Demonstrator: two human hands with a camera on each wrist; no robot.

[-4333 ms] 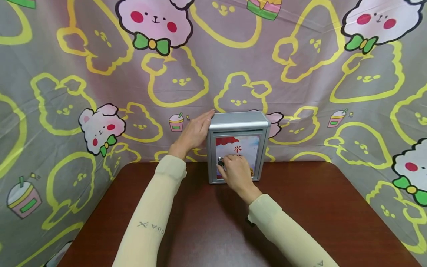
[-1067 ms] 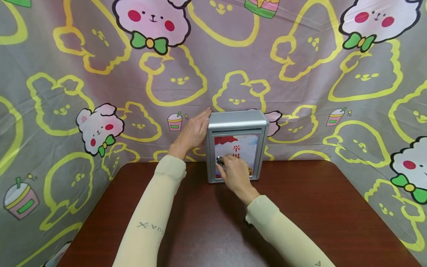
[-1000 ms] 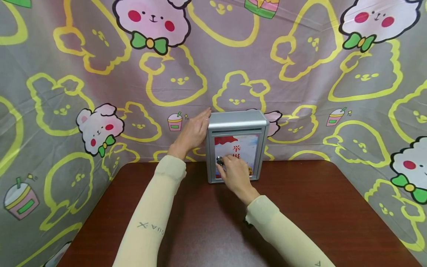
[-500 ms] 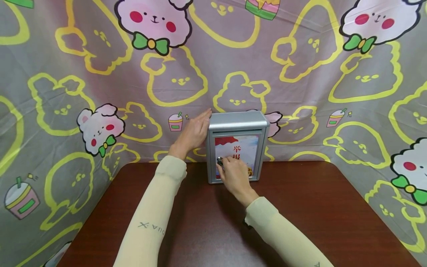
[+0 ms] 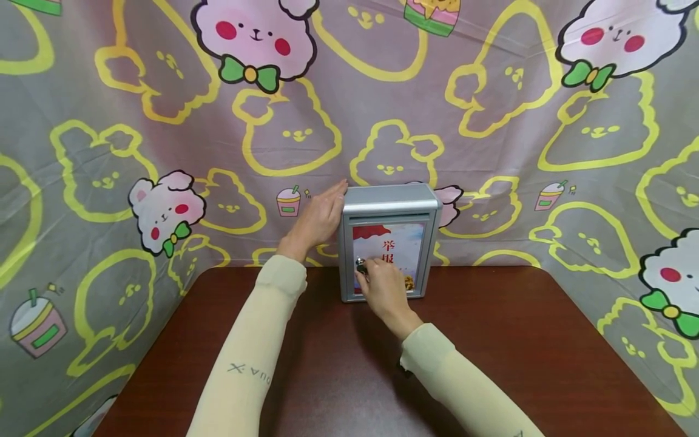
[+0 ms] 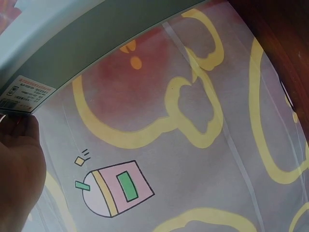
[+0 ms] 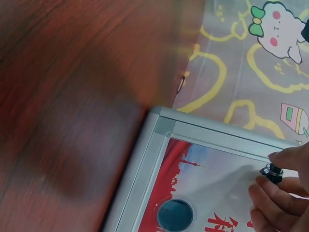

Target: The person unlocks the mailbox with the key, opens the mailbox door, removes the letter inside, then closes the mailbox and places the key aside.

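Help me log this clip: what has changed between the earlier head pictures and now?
The right hand has shifted slightly down and left, uncovering more red lettering on the box. It holds the dark knob as before; nothing was let go. The left hand stays against the box's side, and the box stays upright on the table.
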